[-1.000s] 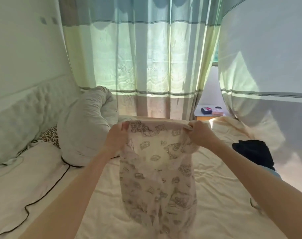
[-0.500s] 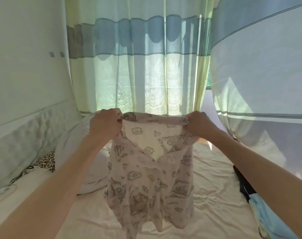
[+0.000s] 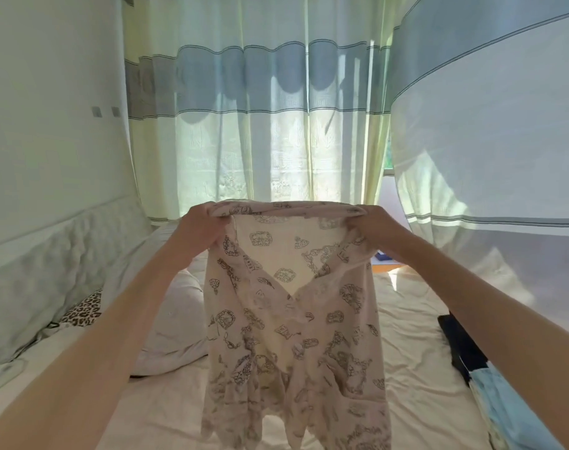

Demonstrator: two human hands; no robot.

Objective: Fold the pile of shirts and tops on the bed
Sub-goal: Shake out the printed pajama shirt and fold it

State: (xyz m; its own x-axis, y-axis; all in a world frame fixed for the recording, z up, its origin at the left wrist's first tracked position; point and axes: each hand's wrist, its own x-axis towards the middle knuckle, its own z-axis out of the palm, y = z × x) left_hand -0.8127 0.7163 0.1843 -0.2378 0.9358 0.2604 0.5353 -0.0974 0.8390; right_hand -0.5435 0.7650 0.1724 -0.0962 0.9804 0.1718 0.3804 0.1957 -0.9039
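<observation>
A pale pink buttoned shirt (image 3: 293, 336) with dark printed patches hangs in front of me over the bed (image 3: 416, 368), its front facing me and partly unbuttoned at the neck. My left hand (image 3: 198, 228) grips its top left shoulder. My right hand (image 3: 372, 227) grips the top right shoulder. The shirt's lower hem reaches down to the sheet. At the right edge of the bed lie a dark garment (image 3: 462, 345) and a light blue garment (image 3: 517, 407).
A grey pillow (image 3: 176, 326) and a leopard-print cushion (image 3: 81, 311) lie to the left by the padded headboard (image 3: 49, 271). Striped curtains (image 3: 276, 125) hang behind the bed. A mosquito net (image 3: 491, 141) bulges in on the right.
Both hands have lifted the shirt higher and spread its shoulders wider apart. My view has tilted up, so more curtain shows.
</observation>
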